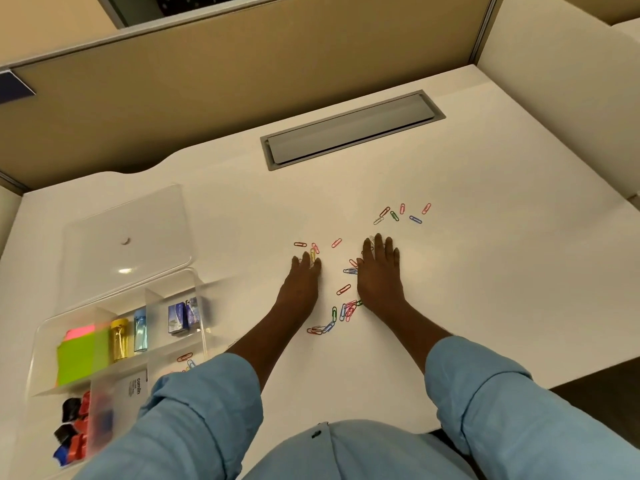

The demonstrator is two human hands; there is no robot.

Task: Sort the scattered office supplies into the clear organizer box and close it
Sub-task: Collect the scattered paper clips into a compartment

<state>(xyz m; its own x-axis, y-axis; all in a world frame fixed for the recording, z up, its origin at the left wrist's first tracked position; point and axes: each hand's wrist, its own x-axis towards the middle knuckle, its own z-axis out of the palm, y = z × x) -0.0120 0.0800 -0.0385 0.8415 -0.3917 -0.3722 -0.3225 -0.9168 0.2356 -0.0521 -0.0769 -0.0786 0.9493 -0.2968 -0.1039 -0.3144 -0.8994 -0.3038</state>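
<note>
Paperclips (349, 308) scattered on cream desk (485, 271).

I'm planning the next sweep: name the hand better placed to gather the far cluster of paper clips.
Right. The right hand lies flat directly below the far cluster of paper clips, its fingertips nearest them; the left hand sits further away, toward the organizer box.

Office cubicle workstation: a white desk (485, 271) enclosed by tan fabric partition panels (207, 84), with a grey cable-access hatch (349, 129) at its far centre.
</note>
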